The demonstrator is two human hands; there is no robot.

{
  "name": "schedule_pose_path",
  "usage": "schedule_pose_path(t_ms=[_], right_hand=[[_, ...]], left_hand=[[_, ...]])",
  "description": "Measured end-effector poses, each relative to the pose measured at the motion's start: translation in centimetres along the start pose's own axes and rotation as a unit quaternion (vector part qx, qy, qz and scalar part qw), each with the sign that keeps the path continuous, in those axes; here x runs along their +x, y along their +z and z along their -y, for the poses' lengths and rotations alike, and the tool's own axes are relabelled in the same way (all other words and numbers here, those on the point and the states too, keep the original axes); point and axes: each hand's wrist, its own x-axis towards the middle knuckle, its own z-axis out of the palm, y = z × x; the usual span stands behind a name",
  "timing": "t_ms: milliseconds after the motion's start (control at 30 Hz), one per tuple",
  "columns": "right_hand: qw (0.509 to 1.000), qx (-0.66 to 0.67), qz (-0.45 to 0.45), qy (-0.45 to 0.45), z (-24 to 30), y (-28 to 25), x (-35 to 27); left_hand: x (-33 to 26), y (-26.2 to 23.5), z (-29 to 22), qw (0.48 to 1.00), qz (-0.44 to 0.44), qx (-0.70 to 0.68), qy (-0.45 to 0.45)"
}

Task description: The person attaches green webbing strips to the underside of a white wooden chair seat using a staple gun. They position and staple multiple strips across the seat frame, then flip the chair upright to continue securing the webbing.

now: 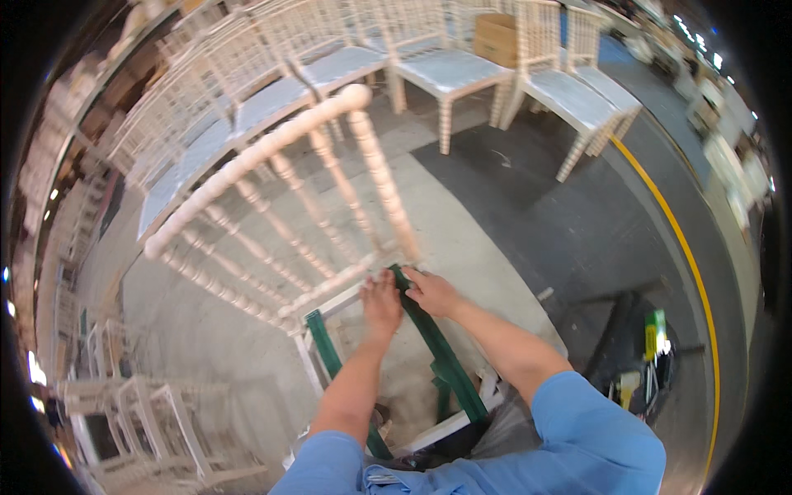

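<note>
Before me stands a pale wooden chair frame [351,301] with a turned-spindle back [280,177] and an open seat. A dark green webbing strap [441,351] runs from its back rail to the front rail. At the back end of this strap, the fingers of my right hand [431,293] are closed on it. My left hand [382,304] lies beside the strap with its fingers stretched over the back rail. Along the seat's left side runs a second green strap [324,342], partly hidden by my left forearm. A short green piece [443,388] hangs inside the seat opening.
Spindle-back chairs with pale seats [450,74] line the far side, with a cardboard box [495,40] among them. White chair frames [157,429] stand at lower left. A dark item with a green-yellow label [654,334] lies right, inside a yellow floor line [672,219].
</note>
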Motion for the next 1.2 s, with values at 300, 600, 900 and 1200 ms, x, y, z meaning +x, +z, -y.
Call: schedule_pose_path(t_ms=[300, 600, 900, 1200], right_hand=[[0.897, 0.034, -0.344, 0.276, -5.5, -14.6, -30.6], [0.777, -0.041, -0.251, 0.576, -11.9, -18.9, -50.0], [0.880, 0.038, -0.258, 0.397, -12.6, -19.5, -46.4], [0.912, 0.305, -0.113, 0.248, 1.4, -20.8, -24.5]], left_hand=[[-0.3, -1.2, 0.8, 0.978, 0.197, 0.055, -0.032], [1.2, -3.5, 1.0, 0.960, 0.273, 0.001, -0.055], [0.8, -4.2, 1.2, 0.967, 0.238, -0.004, -0.094], [-0.9, -3.7, 1.4, 0.974, 0.176, -0.087, -0.117]])
